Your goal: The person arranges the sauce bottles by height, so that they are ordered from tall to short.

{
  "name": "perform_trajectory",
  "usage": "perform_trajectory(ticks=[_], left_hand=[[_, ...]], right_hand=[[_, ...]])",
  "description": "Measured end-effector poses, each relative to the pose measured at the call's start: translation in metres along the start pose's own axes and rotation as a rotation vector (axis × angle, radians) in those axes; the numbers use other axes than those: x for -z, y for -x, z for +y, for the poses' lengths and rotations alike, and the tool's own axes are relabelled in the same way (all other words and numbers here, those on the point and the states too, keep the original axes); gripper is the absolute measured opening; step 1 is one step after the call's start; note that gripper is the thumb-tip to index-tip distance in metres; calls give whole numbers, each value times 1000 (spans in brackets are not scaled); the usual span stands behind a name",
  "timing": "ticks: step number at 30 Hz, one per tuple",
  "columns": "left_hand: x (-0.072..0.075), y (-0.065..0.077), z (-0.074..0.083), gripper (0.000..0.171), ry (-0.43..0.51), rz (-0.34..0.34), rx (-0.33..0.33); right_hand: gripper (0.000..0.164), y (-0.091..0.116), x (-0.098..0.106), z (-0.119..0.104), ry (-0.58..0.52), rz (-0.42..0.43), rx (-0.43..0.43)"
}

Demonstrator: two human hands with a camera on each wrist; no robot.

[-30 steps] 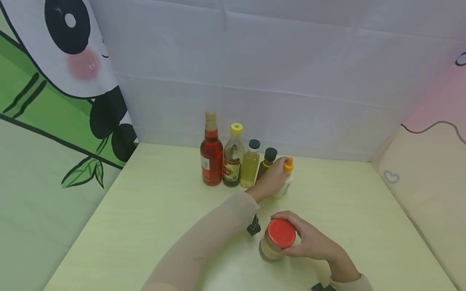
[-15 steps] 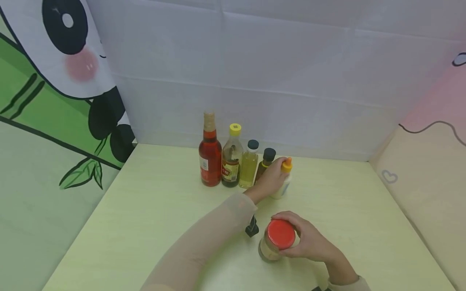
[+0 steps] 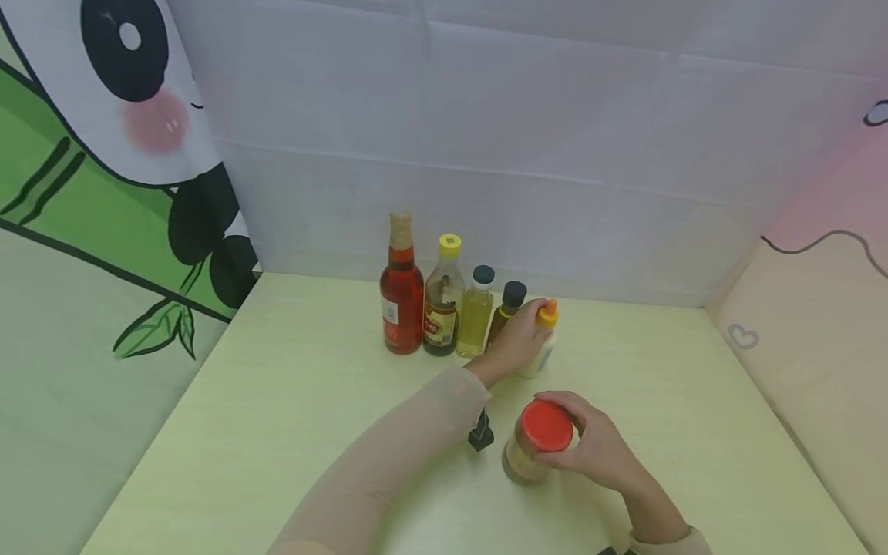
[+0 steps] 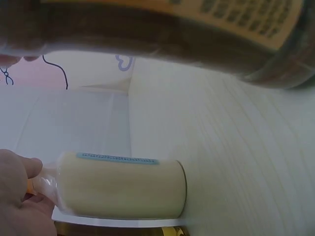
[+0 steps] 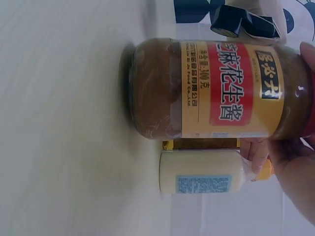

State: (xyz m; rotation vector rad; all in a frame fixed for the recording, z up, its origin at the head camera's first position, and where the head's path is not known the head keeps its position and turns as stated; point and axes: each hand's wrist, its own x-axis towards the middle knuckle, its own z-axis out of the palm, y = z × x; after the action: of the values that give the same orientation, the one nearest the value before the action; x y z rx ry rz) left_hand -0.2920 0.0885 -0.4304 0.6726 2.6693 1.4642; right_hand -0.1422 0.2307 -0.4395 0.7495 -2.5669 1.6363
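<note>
My left hand (image 3: 509, 343) grips a cream-coloured squeeze bottle (image 4: 123, 188) by its neck, just under the orange nozzle cap. That bottle stands upright at the right end of a row of bottles. My right hand (image 3: 598, 447) holds a jar of sesame peanut butter (image 5: 231, 91) near its red lid (image 3: 547, 426), thumb on the near side and fingers round the far side. The jar is slightly tilted, its base close over the table, in front of the squeeze bottle. Beside the left hand, a dark bottle with a black cap (image 3: 514, 294) is partly hidden by it.
Left of the hands stand a tall red bottle (image 3: 401, 312), a yellow-capped bottle (image 3: 444, 304) and a bottle of pale yellow oil (image 3: 475, 320). They are close together on the pale table (image 3: 298, 385). A white cloth wall (image 3: 555, 154) rises behind them.
The right hand has moved the jar a little away from the body and to the right, in the last half second. The left hand stays on the squeeze bottle.
</note>
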Motion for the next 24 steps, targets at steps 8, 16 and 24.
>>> perform_trajectory(ticks=[8,16,24], left_hand=[[1,-2,-2,48,-17,21,-5],[0,0,-2,49,-5,5,23],[-1,1,-3,49,5,-8,15]], right_hand=[[72,-8,14,-7,102,145,-154],[73,-18,30,-8,124,235,-327],[79,-29,34,-1,121,282,-446]])
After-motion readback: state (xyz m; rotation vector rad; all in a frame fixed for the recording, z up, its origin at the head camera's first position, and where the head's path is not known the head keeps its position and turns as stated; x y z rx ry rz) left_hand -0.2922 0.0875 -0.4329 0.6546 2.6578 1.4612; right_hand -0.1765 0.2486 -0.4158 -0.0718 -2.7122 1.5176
